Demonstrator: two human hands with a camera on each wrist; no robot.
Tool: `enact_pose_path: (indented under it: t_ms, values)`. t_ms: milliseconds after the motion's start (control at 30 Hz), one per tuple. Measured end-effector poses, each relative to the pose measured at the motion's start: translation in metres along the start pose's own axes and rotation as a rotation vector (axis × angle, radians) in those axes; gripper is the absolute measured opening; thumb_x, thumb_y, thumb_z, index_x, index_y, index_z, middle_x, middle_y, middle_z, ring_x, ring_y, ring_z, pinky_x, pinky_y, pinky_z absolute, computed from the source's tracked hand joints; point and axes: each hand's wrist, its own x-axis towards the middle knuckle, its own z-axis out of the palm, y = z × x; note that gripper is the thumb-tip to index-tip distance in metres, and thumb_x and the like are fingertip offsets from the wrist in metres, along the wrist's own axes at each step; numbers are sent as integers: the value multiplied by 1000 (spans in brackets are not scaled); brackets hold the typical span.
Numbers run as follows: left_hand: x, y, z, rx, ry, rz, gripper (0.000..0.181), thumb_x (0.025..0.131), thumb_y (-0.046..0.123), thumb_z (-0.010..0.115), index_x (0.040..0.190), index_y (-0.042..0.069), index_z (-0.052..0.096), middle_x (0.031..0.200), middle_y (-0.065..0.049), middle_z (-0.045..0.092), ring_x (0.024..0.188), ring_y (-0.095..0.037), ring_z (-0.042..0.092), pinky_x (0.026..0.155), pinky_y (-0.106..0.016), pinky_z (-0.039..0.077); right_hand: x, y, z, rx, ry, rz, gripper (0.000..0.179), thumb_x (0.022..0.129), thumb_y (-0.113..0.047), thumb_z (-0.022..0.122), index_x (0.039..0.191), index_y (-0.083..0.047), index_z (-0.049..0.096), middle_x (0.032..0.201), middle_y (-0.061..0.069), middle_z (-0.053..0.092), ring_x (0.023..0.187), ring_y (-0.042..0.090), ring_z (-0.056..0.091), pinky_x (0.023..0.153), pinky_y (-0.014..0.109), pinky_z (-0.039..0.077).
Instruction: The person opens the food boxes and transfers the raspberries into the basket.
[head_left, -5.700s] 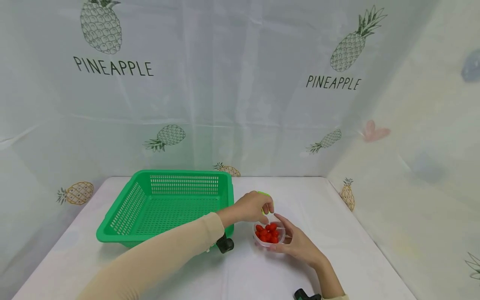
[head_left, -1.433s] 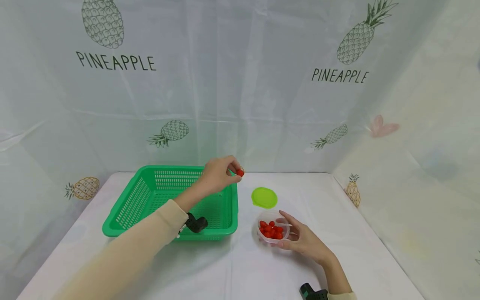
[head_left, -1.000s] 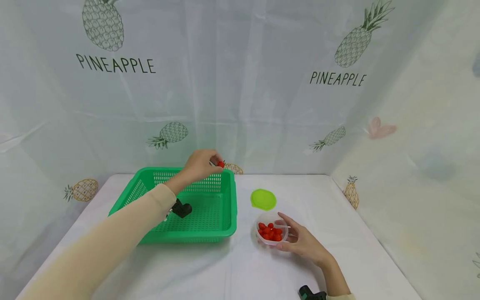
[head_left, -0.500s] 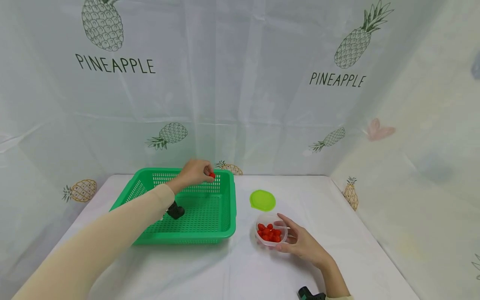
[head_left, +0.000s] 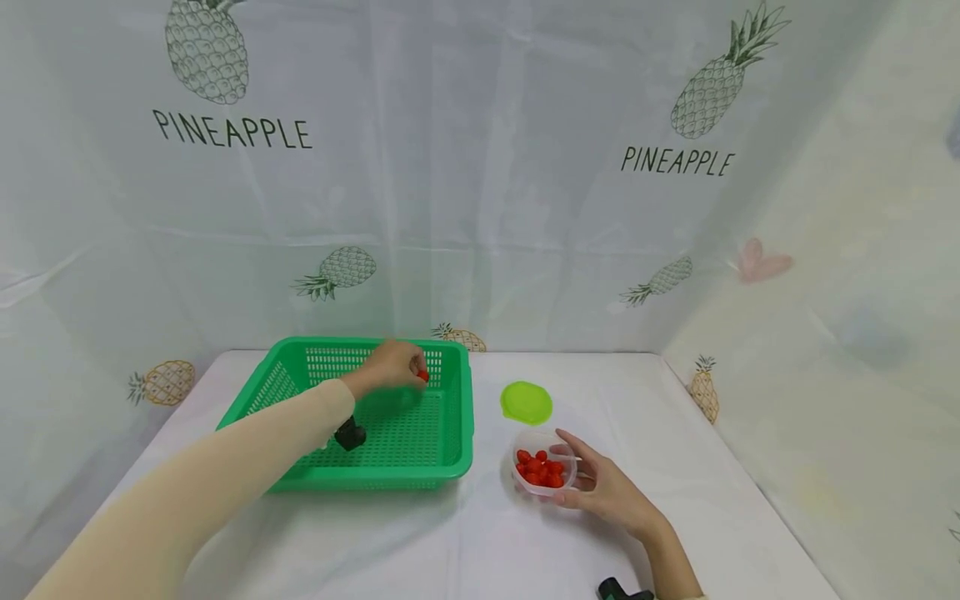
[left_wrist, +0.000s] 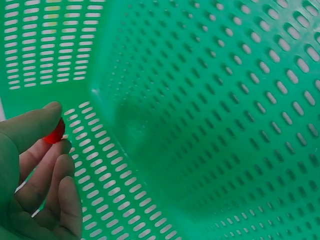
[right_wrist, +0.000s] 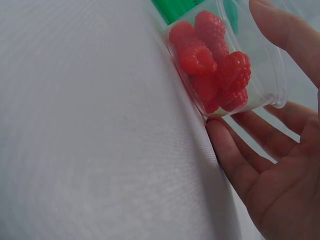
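In the head view my left hand [head_left: 390, 365] is lowered inside the green plastic basket [head_left: 367, 472], close to its far right corner. It pinches one red raspberry [left_wrist: 56, 132] between thumb and fingers, off the basket's floor as far as I can see. My right hand [head_left: 606, 492] grips a small clear plastic tub [head_left: 534, 439] from its right side on the table. Several raspberries [right_wrist: 215, 65] lie in this tub. The right wrist view shows the thumb on one side of the tub and fingers beneath and around the other.
A lime-green lid [head_left: 527, 403] lies on the white tablecloth [head_left: 510, 550], behind the tub and right of the basket. Pineapple-print cloth [head_left: 480, 167] hangs behind the table. A black wrist camera [head_left: 349, 434] on my left wrist sits low inside the basket.
Over 5.7 s my left hand has left the tub with a raspberry, risen over the basket's far right corner and sunk into it. My right hand keeps its hold on the tub.
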Motion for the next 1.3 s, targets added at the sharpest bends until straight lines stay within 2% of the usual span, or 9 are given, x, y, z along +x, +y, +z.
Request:
enact_pose_path:
  t_ms: [300,500,600,633,733,800,867,933,1300]
  values:
    - [0,1,11,4,-22,-11,22,89,14,87,105,6,73,94,-5,70,84,-21,65,77,-42,58,-1,-1,-1,19,11,21,97,89,-22,89,168,-21,33,156,12,53,138,34,57,101,17,51]
    - [0,-1,17,19,-40,9,24,87,13,88,105,4,75,93,-4,70,83,-20,63,75,-40,57,-2,0,0,17,-3,-13,96,90,-20,87,168,-16,31,157,17,52,138,37,57,101,18,51]
    - [0,-2,21,27,-53,15,22,89,14,88,104,5,75,90,-4,68,81,-20,62,80,-43,56,-2,0,0,14,-7,-17,96,90,-21,87,168,-14,30,157,18,51,139,39,56,101,18,51]
    - [-1,-2,22,30,-57,17,22,89,14,87,104,5,75,88,-3,68,79,-19,61,87,-46,55,-2,0,1,12,-7,-15,96,90,-21,87,168,-14,30,157,18,52,139,39,56,102,18,51]
    - [-3,-2,25,19,-65,15,20,89,14,87,101,5,74,84,-2,67,75,-18,60,88,-49,55,-2,-1,0,10,-2,-3,98,90,-22,88,168,-14,30,156,15,52,140,38,56,102,18,51]
    - [-3,-1,27,15,-69,14,19,89,14,88,99,5,74,82,-2,67,73,-17,60,84,-46,55,-1,-2,0,11,3,7,98,89,-23,88,168,-16,30,156,13,53,140,37,55,102,17,50]
    - [-3,-1,29,11,-70,13,19,89,14,88,98,5,74,82,-1,66,72,-17,60,73,-41,56,-1,-2,-1,8,7,9,99,89,-23,88,168,-18,30,156,12,54,141,37,55,102,17,50]
    - [-2,-1,30,16,-67,16,19,89,14,88,98,5,74,82,-2,67,72,-17,61,70,-37,54,0,-2,-2,10,10,9,99,89,-23,89,168,-18,30,156,11,54,141,37,54,101,16,50]
    - [5,-1,39,34,-43,14,22,86,17,91,94,6,74,79,0,65,72,-16,58,67,-36,51,-2,-1,-2,16,1,7,98,89,-22,88,168,-16,30,156,15,53,137,36,57,101,18,51]
